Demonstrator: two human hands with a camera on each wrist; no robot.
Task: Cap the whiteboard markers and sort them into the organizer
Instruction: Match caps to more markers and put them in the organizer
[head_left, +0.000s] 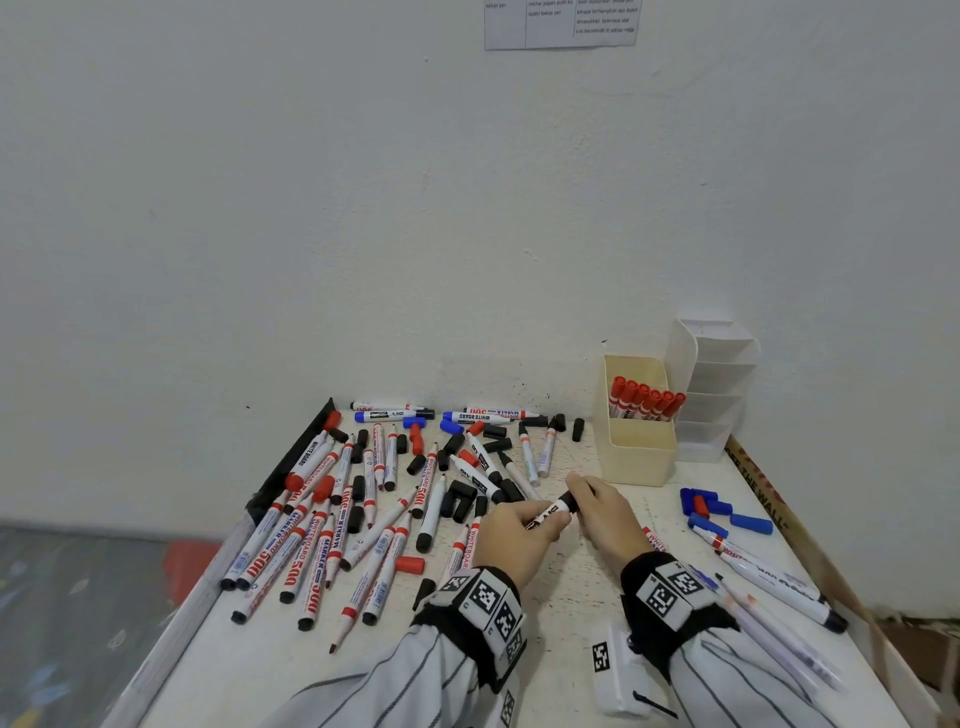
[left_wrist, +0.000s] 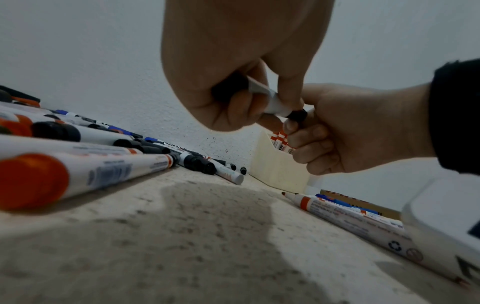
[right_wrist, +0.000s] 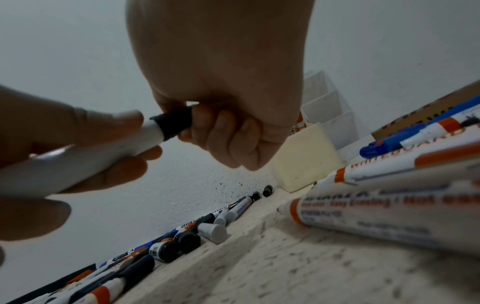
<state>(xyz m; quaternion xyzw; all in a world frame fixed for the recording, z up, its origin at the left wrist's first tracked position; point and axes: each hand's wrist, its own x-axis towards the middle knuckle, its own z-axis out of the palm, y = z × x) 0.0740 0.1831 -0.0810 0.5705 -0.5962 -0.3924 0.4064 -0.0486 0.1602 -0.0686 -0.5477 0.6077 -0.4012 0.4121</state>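
Above the speckled table (head_left: 571, 597) set against a white wall (head_left: 363, 208), my left hand (head_left: 511, 540) grips a marker (head_left: 550, 512) while my right hand (head_left: 605, 512) pinches its black cap (head_left: 569, 501), near the cream organizer (head_left: 636, 452).

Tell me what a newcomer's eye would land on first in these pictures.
First, the two hands meeting mid-table: the left hand grips a white marker while the right hand holds its black cap at the tip. Next, the heap of loose markers and caps sprawled across the table's left half. Last, the cream organizer bin at the back right, holding a row of red-capped markers.
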